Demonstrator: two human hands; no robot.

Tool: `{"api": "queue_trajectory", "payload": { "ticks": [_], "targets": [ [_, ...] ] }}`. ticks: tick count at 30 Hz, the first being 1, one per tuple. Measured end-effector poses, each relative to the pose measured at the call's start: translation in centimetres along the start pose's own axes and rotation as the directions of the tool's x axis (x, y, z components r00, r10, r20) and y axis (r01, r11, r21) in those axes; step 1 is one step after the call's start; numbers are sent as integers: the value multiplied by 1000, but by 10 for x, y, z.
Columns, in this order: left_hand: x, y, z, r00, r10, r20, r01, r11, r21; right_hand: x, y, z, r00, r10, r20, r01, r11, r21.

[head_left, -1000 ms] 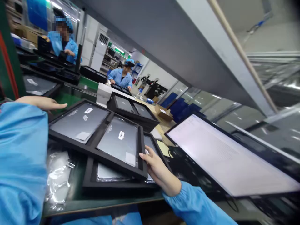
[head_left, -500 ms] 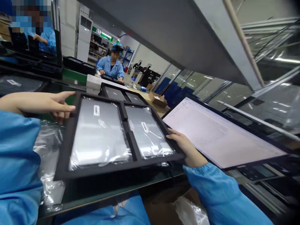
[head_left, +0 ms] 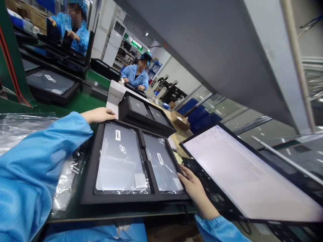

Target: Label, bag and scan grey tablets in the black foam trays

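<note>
Here, at the near edge of the surface (head_left: pixel 83 215), the right hand (head_left: pixel 193 188) is clasping the right rim of the black tray (head_left: pixel 88 181) while the left hand (head_left: pixel 98 115) is lying open-fingered on its far corner, so the wrapped tablets (head_left: pixel 121 161) risk sliding if it tips.

The bright white monitor screen (head_left: pixel 242 171) right of the right hand (head_left: pixel 193 190) shows text too small to read. Its lower corner is cut off by the frame edge.
</note>
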State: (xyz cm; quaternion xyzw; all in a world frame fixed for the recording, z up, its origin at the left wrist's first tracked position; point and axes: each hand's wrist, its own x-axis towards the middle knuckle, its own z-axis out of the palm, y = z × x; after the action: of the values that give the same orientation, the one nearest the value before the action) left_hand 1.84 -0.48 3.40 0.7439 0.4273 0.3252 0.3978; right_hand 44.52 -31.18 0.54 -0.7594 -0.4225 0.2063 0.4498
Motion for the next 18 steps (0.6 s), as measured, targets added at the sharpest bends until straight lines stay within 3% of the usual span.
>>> {"api": "queue_trajectory", "payload": {
  "ticks": [2, 5, 7, 8, 11, 13, 14, 15, 16, 18],
  "targets": [
    [-2, 7, 10, 989, -59, -136, 13, 948, -317, 0, -5, -6, 1000, 21, -11, -20, 999, 41],
    [-2, 16, 21, 957, -52, -287, -150, 755, -638, 2, -14, -20, 997, 60, -37, -57, 996, 70],
    [-1, 14, 29, 938, 36, -344, -261, 727, -635, 7, -17, -30, 996, 78, -49, -76, 996, 47],
    [-1, 9, 34, 926, 59, -372, -282, 763, -581, 10, -17, -33, 995, 84, -48, -83, 996, 30],
    [2, -12, 47, 891, -9, -454, -195, 896, -399, 17, -9, -35, 993, 116, -10, -117, 993, -20],
    [5, -29, 41, 843, -95, -529, -115, 929, -351, 21, 1, -32, 993, 121, 9, -120, 991, -56],
    [6, -37, 32, 801, -133, -584, -90, 937, -337, 22, 6, -31, 994, 107, 8, -106, 991, -78],
    [7, -47, 19, 731, -175, -659, -67, 944, -324, 23, 10, -30, 996, 87, 4, -86, 991, -104],
    [7, -56, 2, 630, -226, -743, -31, 948, -316, 24, 14, -30, 998, 67, -7, -67, 989, -130],
    [4, -76, -34, 362, -362, -859, 55, 928, -368, 25, 18, -30, 999, 50, -22, -53, 985, -165]
  ]
}}
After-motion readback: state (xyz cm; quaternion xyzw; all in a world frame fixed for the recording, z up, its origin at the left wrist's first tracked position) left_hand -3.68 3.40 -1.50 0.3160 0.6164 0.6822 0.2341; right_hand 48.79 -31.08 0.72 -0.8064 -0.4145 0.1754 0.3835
